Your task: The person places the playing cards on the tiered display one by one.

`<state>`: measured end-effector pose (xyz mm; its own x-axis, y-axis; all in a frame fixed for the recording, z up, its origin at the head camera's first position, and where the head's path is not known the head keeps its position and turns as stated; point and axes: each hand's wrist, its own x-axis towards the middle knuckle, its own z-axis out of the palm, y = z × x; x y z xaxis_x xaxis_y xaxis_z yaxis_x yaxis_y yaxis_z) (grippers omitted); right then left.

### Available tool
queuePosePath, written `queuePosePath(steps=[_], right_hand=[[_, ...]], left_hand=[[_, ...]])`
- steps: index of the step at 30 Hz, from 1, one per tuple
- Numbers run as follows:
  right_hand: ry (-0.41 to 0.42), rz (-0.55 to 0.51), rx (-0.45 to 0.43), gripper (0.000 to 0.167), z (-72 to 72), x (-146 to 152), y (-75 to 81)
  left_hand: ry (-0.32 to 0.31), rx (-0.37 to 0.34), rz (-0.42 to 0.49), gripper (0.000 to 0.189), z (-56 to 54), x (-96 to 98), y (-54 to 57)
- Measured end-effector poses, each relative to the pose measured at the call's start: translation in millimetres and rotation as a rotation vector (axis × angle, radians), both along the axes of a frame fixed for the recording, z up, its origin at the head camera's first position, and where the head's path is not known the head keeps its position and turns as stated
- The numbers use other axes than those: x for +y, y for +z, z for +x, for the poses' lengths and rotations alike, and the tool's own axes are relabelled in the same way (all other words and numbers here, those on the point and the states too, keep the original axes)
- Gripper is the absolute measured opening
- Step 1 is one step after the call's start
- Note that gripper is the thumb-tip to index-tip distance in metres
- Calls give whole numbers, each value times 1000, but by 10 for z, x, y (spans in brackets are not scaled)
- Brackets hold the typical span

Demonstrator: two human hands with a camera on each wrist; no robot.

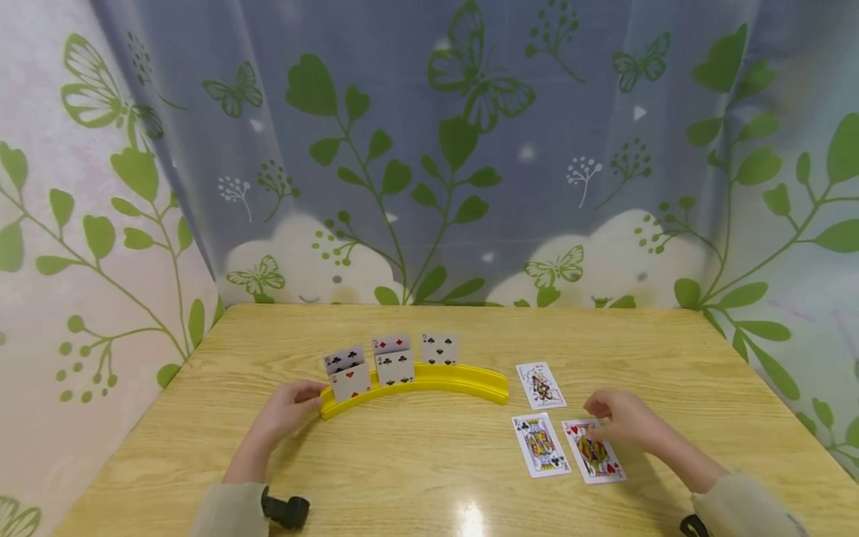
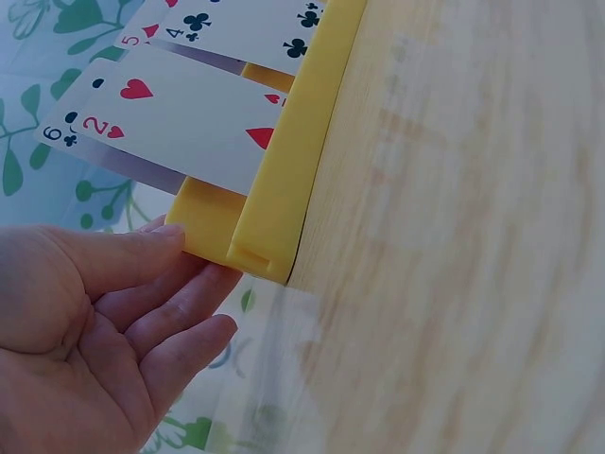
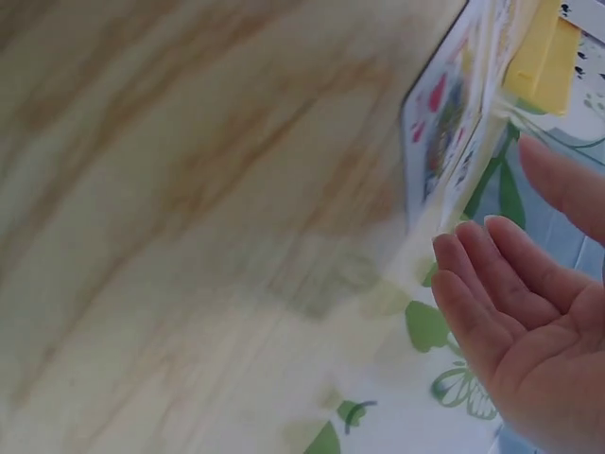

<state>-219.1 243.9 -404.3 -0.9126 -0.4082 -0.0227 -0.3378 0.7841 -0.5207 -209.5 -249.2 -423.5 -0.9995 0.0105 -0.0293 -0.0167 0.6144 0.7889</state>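
Note:
At the left end of a curved yellow card holder, my left hand pinches it between thumb and fingers. Playing cards stand in the holder. At its left, a two of hearts overlaps a six of clubs. A four of clubs stands before a red five, and farther right is a card with spades. My right hand, fingers loosely bent and holding nothing, hovers over the upper right of the jack of hearts. The right wrist view shows that palm bare.
A king of clubs lies face up left of the jack, and a joker lies above them, just right of the holder. The wooden table ends at a patterned curtain behind and at both sides.

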Motion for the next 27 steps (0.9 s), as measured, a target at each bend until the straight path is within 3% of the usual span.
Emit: queuePosePath(steps=[6,19,27], right_hand=[[-19,33,1,39,-10,67,-59],[106,93,12,47,-35,135,-190],[82,122,19,46,-45,95,-183]], left_hand=[[-5,-4,20,23,-4,0,-12],[22,-18,4,23,-13,5,-52],[22,-6,7,24,-29,-3,-66]])
